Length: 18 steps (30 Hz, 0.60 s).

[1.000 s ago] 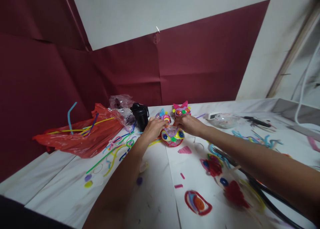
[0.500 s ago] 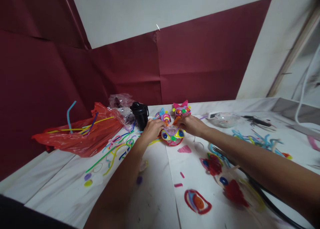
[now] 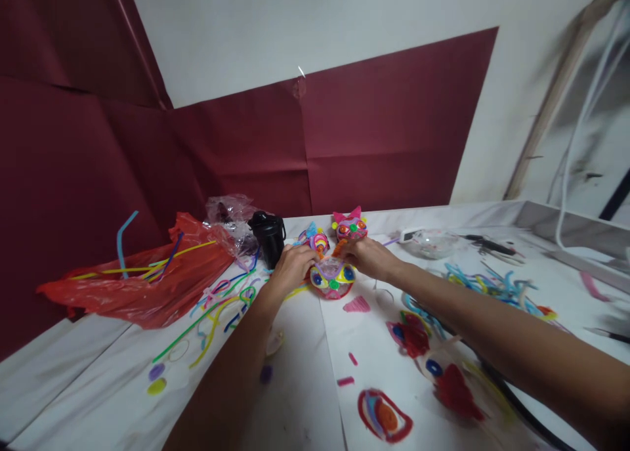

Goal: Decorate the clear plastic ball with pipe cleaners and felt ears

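Observation:
A colourful face ornament [image 3: 333, 281] with yellow-rimmed blue eyes and a green nose is between my hands at mid-table. My left hand [image 3: 294, 264] has its fingers closed on the ornament's upper left edge. At the upper right edge, the fingers of my right hand [image 3: 367, 257] pinch it beside an orange fuzzy piece [image 3: 339, 247]. Just behind stand a pink-eared face ornament [image 3: 350, 225] and a smaller one with blue ears [image 3: 315, 239]. The fingertips are small and partly hidden.
A black cup [image 3: 269, 238] stands left of the ornaments, by a red plastic bag [image 3: 162, 293] with fuzzy sticks. Nearer lie a red-rimmed eye piece [image 3: 384, 417] and red-and-blue pieces [image 3: 455, 388]. Pliers [image 3: 495, 247] and blue stick scraps [image 3: 497, 287] lie right.
The view has shifted, so most things on the table appear lower and further left. Both hands stay at the ornament's upper edge, with the right hand's fingers slightly nearer its middle.

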Each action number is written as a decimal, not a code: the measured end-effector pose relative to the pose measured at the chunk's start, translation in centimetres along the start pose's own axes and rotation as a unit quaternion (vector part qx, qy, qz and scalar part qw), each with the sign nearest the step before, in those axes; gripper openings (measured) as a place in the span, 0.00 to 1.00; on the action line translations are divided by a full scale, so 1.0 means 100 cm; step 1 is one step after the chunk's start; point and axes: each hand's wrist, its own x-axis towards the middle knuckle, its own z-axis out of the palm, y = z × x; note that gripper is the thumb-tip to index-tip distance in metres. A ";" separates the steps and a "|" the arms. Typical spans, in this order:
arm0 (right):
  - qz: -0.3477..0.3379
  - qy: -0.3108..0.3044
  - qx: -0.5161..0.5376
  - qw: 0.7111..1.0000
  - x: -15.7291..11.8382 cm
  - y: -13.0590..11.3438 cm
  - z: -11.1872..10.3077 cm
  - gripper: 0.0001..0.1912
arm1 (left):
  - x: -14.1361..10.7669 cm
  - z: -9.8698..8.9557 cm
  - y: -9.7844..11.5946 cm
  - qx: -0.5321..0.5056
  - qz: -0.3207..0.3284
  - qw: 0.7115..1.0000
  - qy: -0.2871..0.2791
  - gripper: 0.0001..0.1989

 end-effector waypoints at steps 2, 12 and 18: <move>0.007 -0.005 0.005 1.000 0.000 -0.001 -0.001 0.11 | 0.000 -0.001 -0.001 0.002 -0.001 1.000 0.002 0.08; 0.020 -0.012 0.034 0.999 -0.006 -0.006 -0.011 0.11 | -0.001 -0.004 -0.001 0.008 -0.003 1.000 0.002 0.09; 0.028 -0.011 0.045 0.999 -0.010 -0.003 -0.012 0.13 | 0.000 -0.002 -0.005 0.017 0.004 1.000 0.014 0.10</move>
